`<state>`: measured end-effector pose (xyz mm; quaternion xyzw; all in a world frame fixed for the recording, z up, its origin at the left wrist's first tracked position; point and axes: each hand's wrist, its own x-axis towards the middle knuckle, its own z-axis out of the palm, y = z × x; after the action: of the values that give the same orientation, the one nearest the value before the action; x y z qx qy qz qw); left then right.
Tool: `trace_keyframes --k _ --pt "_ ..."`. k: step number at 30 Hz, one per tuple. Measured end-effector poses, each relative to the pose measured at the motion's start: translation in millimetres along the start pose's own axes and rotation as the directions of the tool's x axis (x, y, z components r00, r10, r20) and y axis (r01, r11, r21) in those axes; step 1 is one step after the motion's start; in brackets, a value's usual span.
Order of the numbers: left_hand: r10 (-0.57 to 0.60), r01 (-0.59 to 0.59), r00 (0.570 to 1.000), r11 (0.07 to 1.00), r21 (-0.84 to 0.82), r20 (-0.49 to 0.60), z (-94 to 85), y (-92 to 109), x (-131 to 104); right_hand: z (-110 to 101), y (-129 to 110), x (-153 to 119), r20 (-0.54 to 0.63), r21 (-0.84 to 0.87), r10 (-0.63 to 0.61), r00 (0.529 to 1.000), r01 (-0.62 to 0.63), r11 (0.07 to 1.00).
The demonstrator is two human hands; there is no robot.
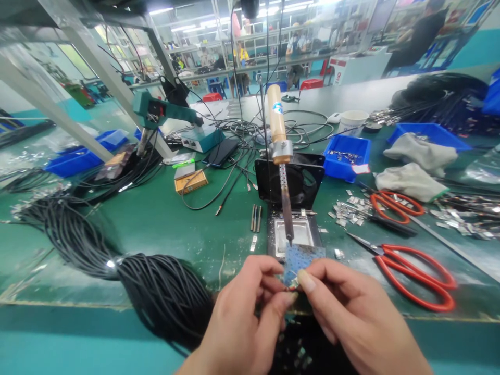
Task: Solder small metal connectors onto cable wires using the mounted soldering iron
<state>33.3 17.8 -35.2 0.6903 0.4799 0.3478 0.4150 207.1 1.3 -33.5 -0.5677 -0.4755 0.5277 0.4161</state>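
Observation:
Close together at the bench's front edge, my two hands meet fingertip to fingertip. My left hand pinches a thin cable end with a reddish bit showing; most of it is hidden by the fingers. Thumb and forefinger of my right hand are closed on a small silvery connector, partly covered. Just behind the fingertips lies a speckled blue pad. A soldering iron with a wooden handle hangs tip-down in a clamp, its tip at the pad's far edge.
A metal tray and black fan stand behind the iron. Right are red-handled scissors, a second pair, loose connectors and a blue bin. A black cable bundle lies left, overhanging the front edge.

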Motion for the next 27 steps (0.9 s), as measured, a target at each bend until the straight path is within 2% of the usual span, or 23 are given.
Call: trace_keyframes --k 2,5,14,27 --pt "-0.061 0.061 0.998 0.998 -0.004 0.01 -0.2 1 2 1 0 1 -0.006 0.005 0.008 1.0 -0.008 1.0" --pt "-0.086 0.084 0.996 0.995 0.055 0.031 -3.0 4 6 2 -1 3 -0.023 0.022 0.025 0.999 -0.024 0.999" --pt "-0.039 0.045 0.998 0.99 0.137 -0.048 0.1 4 18 5 -7 13 -0.02 0.105 0.129 0.991 -0.126 0.986" --pt "-0.023 0.033 0.995 0.995 0.097 -0.095 5.7 2 30 6 -3 23 -0.121 0.094 0.119 0.985 -0.108 0.99"
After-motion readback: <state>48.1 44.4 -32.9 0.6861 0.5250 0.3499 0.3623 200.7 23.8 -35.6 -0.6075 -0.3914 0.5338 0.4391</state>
